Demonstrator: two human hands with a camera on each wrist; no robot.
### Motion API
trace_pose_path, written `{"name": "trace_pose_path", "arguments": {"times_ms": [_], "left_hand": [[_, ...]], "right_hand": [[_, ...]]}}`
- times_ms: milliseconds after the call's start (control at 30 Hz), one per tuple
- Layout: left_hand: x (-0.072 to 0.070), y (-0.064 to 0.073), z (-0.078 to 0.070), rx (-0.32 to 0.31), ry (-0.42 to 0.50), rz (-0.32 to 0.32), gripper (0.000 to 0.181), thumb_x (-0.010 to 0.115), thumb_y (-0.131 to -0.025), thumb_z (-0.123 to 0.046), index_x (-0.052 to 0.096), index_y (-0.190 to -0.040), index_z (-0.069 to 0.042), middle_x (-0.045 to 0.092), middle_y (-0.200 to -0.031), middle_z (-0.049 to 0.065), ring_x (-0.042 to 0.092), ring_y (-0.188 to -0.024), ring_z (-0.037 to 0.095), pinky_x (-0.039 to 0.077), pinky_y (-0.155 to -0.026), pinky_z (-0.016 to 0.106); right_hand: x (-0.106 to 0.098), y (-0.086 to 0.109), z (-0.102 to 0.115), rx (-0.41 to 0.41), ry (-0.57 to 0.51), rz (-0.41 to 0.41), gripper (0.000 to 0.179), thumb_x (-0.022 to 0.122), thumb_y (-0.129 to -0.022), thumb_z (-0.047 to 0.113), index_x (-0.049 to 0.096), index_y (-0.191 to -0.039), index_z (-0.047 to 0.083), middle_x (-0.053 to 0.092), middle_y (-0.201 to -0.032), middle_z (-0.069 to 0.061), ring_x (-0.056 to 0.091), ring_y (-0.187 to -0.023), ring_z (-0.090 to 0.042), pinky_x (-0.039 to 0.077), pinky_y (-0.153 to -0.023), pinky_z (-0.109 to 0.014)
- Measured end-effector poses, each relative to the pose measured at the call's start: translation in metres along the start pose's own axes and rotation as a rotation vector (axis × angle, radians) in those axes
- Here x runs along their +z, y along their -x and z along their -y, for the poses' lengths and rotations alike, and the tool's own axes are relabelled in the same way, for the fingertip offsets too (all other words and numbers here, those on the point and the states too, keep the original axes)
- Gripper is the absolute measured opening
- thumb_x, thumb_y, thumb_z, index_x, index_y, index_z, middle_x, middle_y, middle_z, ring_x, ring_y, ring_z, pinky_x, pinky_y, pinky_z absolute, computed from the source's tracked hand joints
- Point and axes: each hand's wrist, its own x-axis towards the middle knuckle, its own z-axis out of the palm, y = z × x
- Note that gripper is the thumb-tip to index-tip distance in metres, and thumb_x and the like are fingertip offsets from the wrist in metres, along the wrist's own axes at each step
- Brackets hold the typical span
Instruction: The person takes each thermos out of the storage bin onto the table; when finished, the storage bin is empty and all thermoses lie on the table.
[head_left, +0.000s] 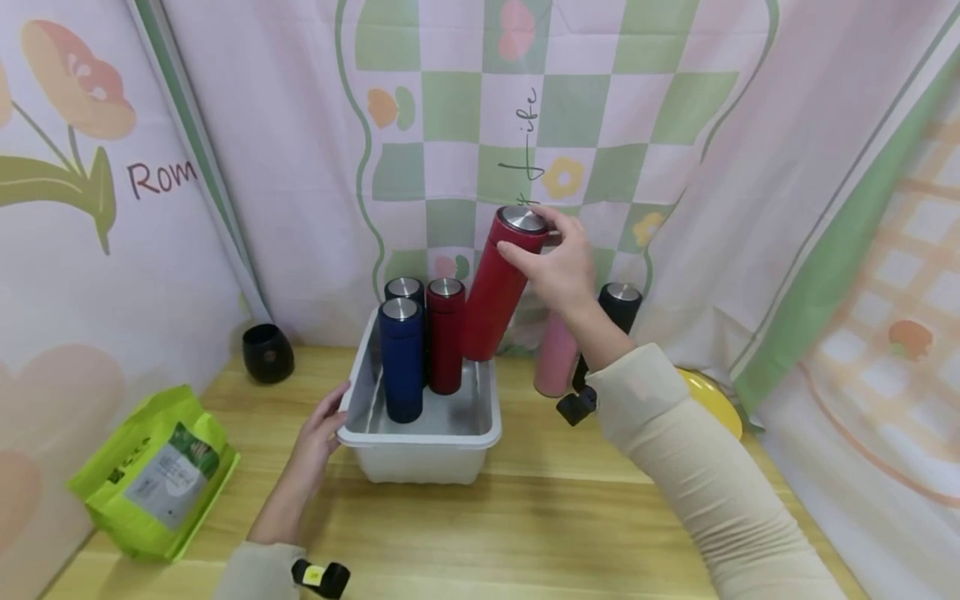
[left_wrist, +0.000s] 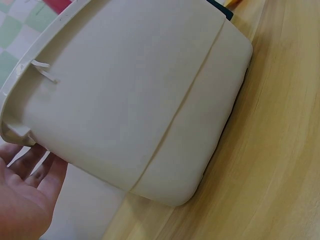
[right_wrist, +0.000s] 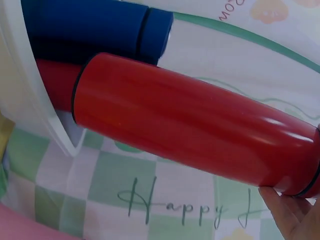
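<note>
A red thermos flask [head_left: 501, 283] with a silver lid leans in my right hand [head_left: 562, 260], whose thumb and fingers grip it near the top. Its lower end hangs over the right rim of a white plastic tub [head_left: 420, 460]. Inside the tub stand a blue thermos [head_left: 402, 358], a second red thermos [head_left: 446, 337] and a dark one [head_left: 405, 287] behind them. My left hand [head_left: 318, 433] is at the tub's left rim; in the left wrist view its fingers [left_wrist: 47, 175] lie bent under that rim. The right wrist view shows the held flask [right_wrist: 195, 122] side-on.
Right of the tub stand a pink thermos [head_left: 555, 354] and a black thermos [head_left: 621, 307], partly behind my right arm. A yellow plate-like object [head_left: 716, 404] lies farther right. On the left are a black cup [head_left: 267, 353] and a green bag [head_left: 157, 475]. Curtains enclose the wooden table.
</note>
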Motion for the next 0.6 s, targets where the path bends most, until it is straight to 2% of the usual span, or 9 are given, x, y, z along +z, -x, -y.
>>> {"name": "trace_pose_path", "arguments": {"times_ms": [333,600], "left_hand": [[0.000,0.001,-0.001,0.007,0.013,0.004,0.053,0.035,-0.102,-0.004,0.022,-0.152,0.004,0.019,-0.157,0.021,0.022,-0.139,0.032,0.025,-0.109,0.053],[0.000,0.001,-0.001,0.004,0.016,0.010,0.053,0.035,-0.102,-0.004,0.021,-0.152,0.004,0.018,-0.157,0.021,0.022,-0.139,0.032,0.024,-0.109,0.053]], "right_hand": [[-0.015,-0.007,-0.014,-0.032,0.138,-0.049,0.061,0.079,-0.081,0.023,0.056,-0.136,0.007,0.054,-0.122,-0.012,0.052,-0.106,-0.027,0.047,-0.085,-0.040],[-0.010,-0.004,-0.046,0.069,0.233,-0.030,0.061,0.077,-0.084,0.024,0.054,-0.138,0.007,0.051,-0.126,-0.016,0.048,-0.113,-0.030,0.048,-0.089,-0.044]]}}
